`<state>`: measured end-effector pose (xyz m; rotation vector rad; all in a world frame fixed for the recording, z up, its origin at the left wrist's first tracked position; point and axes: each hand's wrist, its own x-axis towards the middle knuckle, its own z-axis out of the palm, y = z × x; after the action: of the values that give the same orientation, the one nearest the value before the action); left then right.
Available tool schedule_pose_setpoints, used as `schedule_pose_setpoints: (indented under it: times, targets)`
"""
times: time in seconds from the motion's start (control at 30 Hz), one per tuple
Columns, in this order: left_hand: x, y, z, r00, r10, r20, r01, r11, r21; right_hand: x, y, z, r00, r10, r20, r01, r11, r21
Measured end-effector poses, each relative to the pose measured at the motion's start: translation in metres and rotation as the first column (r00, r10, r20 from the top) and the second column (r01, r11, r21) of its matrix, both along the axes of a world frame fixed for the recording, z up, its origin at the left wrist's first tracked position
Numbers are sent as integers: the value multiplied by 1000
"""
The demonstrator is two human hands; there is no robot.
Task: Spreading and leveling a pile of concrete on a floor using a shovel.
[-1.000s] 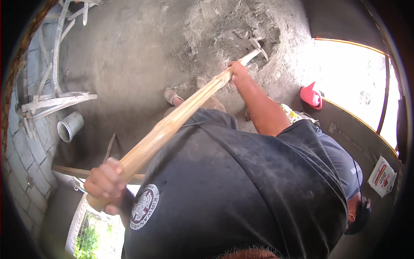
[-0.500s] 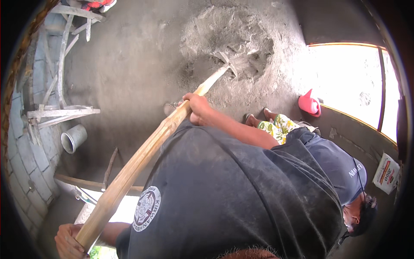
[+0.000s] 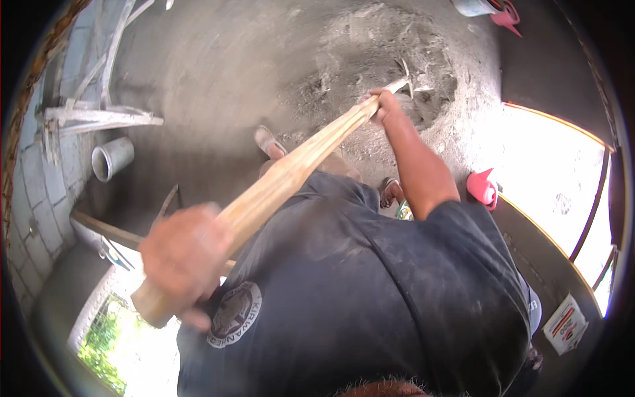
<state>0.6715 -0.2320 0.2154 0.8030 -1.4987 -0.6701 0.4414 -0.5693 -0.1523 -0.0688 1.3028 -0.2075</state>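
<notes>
A long pale wooden-handled hoe (image 3: 297, 169) slants from lower left to upper right. My left hand (image 3: 185, 255), smeared by motion, is wrapped round the handle close to its butt end. Farther along, my right hand (image 3: 383, 106) grips the handle just short of the head. The thin metal hoe head (image 3: 407, 79) is at the edge of a grey, wet-looking mortar heap (image 3: 370, 40) on the floor; how deep its blade sits is hidden.
A grey bucket (image 3: 116, 157) lies tipped near wooden trestles (image 3: 99, 118) at the left block wall. To the right are a pink plastic container (image 3: 483, 188) and a white printed bag (image 3: 565, 324). A co-worker's sandalled foot (image 3: 391, 193) stands right of me, mostly hidden by my body.
My right hand has slid up the handle toward the head. My left hand has come up and inward with the butt end. The view has shifted, and my body now hides most of the co-worker.
</notes>
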Motion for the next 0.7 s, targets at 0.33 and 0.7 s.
schedule_pose_setpoints:
  times: [0.33,0.7]
  targets:
    - [45,97,-9,904,48,-425,-13,996,84,69,71,-13,938,238,-253,-244,970,6]
    - [186,159,46,928,-51,-368,78,995,58,188,160,38,991,34,-126,-35,999,-7]
